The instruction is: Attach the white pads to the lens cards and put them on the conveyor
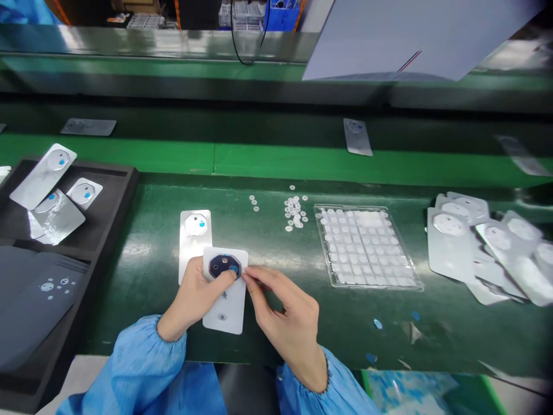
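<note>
My left hand (200,294) grips a white phone back panel (223,316) with a dark octagonal camera area, its thumb pressed beside a blue dot there. Thumb and fingertips of my right hand (285,314) are pinched together at the panel's upper right edge; whatever lies between them is too small to make out. Just behind, a silvery panel (190,239) with a blue tab lies flat, partly covered by my left hand. Small white rings (295,210) are scattered farther back. To their right sits a clear plastic tray (334,282) filled with rows of white round pieces.
A black tray (129,178) with silvery and grey panels stands on the left. Several panels (449,253) are heaped at right. Others, including one panel (358,137), lie along the back strip. Blue film bits (378,324) lie near the front edge; a white sheet (389,40) hangs above.
</note>
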`<action>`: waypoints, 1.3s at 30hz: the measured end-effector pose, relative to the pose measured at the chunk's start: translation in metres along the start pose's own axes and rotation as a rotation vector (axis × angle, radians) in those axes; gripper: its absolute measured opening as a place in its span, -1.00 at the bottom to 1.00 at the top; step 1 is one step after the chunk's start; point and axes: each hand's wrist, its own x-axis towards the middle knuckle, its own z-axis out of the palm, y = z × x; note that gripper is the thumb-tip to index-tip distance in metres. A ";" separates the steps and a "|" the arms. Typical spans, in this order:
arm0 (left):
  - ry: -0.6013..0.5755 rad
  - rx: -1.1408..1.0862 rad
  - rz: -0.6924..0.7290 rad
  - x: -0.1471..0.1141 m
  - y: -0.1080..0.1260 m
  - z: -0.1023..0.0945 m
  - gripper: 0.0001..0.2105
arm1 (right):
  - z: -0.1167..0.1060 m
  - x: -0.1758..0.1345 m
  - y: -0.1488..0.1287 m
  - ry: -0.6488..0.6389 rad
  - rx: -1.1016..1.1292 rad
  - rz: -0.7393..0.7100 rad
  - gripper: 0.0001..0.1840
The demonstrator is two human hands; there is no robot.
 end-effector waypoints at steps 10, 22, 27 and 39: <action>-0.051 -0.025 -0.011 -0.001 0.001 -0.001 -0.76 | -0.002 0.002 -0.003 -0.007 -0.027 -0.038 -0.70; -0.057 0.056 0.107 -0.003 0.002 0.001 -0.70 | -0.002 0.005 0.003 -0.096 -0.202 -0.123 -0.67; -0.036 0.108 0.158 -0.007 0.004 0.001 -0.76 | -0.003 0.005 0.009 -0.055 -0.306 -0.189 -0.65; -0.064 0.142 0.159 -0.009 0.002 0.001 -0.78 | -0.004 0.014 0.004 -0.137 -0.395 -0.244 -0.90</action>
